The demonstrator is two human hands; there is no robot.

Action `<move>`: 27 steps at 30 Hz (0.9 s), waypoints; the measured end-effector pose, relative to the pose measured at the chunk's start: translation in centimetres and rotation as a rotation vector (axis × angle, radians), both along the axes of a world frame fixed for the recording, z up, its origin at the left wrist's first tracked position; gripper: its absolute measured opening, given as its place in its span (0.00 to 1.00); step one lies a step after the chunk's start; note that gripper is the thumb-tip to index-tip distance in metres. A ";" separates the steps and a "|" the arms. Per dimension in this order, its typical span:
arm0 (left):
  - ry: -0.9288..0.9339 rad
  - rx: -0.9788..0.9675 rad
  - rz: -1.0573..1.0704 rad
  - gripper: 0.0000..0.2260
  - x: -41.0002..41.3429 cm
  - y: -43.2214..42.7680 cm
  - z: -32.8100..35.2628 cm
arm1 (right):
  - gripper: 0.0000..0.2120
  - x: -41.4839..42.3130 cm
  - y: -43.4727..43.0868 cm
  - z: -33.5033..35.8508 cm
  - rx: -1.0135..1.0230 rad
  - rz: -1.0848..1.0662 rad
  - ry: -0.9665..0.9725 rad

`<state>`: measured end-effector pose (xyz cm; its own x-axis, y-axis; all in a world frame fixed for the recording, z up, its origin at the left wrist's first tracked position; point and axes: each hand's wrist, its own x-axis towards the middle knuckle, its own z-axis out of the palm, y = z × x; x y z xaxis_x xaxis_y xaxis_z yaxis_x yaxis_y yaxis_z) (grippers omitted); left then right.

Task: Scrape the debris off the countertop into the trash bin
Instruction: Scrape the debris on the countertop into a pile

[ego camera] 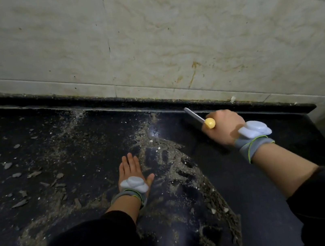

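Right hand (221, 129) gripping the scraper (194, 115), left hand (132, 170) flat (no bin in sight), a hard stroke could fling debris (168, 149) off the countertop (254, 172).

This looks like a worn home kitchen. A black polished stone countertop (243, 184) runs left to right, with a low raised lip (90, 104) at its far edge against a wall of large pale marbled tiles (165, 37). Brownish drip stains (193, 73) mark the tiles on the right, and crumbly debris (176, 163) litters the counter.
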<state>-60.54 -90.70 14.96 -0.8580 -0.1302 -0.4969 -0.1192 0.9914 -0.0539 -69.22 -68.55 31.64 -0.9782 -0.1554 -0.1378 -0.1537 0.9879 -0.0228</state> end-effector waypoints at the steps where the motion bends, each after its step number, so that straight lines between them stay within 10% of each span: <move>1: 0.000 -0.002 0.000 0.37 0.0 0.0 -0.1 | 0.14 0.0 0.0 -0.3 0.000 -0.027 -0.019; 27: 0.031 0.044 0.000 0.37 0.2 -0.2 0.1 | 0.17 -2.3 -6.1 -2.2 0.029 0.175 -0.017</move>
<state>-60.32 -90.90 15.08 -0.8731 -0.1090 -0.4753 -0.1205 0.9927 -0.0063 -71.47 -74.64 29.40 -0.9340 -0.3189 -0.1610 -0.3233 0.9463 0.0014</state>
